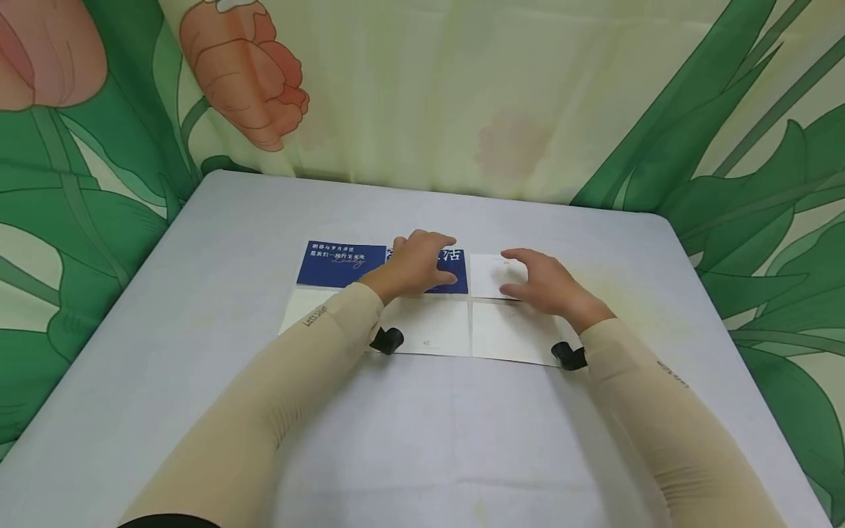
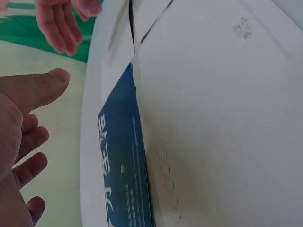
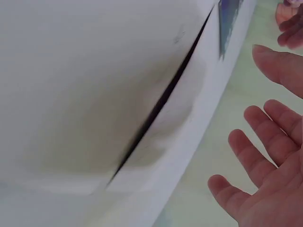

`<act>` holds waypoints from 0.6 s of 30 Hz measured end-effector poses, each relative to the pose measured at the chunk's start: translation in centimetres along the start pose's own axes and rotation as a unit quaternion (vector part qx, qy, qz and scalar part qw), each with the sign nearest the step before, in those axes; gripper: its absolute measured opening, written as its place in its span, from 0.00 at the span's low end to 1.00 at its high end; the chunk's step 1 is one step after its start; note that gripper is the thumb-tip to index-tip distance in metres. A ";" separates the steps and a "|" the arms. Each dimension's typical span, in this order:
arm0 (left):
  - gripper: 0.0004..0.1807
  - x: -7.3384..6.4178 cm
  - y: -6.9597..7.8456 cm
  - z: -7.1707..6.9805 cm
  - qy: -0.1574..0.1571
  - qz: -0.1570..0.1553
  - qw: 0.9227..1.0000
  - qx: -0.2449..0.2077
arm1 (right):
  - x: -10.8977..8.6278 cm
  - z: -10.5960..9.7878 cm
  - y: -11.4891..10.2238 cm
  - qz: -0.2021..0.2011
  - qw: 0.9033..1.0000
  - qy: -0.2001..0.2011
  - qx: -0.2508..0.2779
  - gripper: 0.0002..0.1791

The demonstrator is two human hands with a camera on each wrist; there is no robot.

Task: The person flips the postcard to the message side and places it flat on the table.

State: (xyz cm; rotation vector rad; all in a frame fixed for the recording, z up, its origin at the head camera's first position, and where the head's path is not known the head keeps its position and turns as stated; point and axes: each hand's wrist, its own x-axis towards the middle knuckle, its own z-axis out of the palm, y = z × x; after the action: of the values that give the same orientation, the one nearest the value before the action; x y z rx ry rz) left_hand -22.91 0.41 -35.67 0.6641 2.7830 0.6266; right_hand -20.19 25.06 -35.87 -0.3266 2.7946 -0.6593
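Observation:
Two rows of flat cards lie edge to edge on the table. In the back row are a dark blue card [image 1: 333,265] with white writing, a second blue card [image 1: 457,265] and a white card [image 1: 487,276]. White cards, among them a middle one [image 1: 436,326] and a right one [image 1: 511,334], form the front row. My left hand [image 1: 416,265] hovers over the second blue card and partly hides it, fingers spread and apart from the thumb. Above the right-hand white cards is my right hand [image 1: 546,282], its loosely bent fingers [image 3: 255,137] holding nothing.
A white cloth covers the table [image 1: 396,455]. Behind it hangs a pale curtain [image 1: 422,95] with large printed flowers and green leaves. Each wrist carries a small black camera, the left one [image 1: 387,340] and the right one [image 1: 569,356], low over the front cards.

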 end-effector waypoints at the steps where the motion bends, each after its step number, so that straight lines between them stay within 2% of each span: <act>1: 0.40 -0.3 -0.6 -0.3 -0.002 -0.003 1.000 0.003 | 0.2 0.0 -0.5 -0.006 1.000 -0.004 -0.005 0.37; 5: 0.44 -1.2 -3.0 -1.2 -0.021 -0.023 0.999 0.012 | 1.1 0.4 -2.1 -0.033 0.999 -0.030 -0.020 0.40; 10: 0.46 -1.9 -5.6 -1.3 -0.038 -0.051 0.998 0.013 | 2.6 1.7 -3.4 -0.046 0.997 -0.048 -0.042 0.43; 13: 0.46 -2.2 -6.6 -1.2 -0.040 -0.061 0.997 0.015 | 3.4 2.3 -4.0 -0.051 0.996 -0.041 -0.059 0.42; 18: 0.45 -2.4 -7.3 -1.1 -0.047 -0.059 0.997 0.014 | 4.5 3.2 -4.8 -0.042 0.994 -0.038 -0.089 0.42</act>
State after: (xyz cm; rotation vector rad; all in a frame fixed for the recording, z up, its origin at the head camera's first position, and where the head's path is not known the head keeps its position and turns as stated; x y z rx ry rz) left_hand -23.86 -7.00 -37.76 0.5157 2.7243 0.5209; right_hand -22.73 18.36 -37.24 -0.4957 2.7837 -0.4044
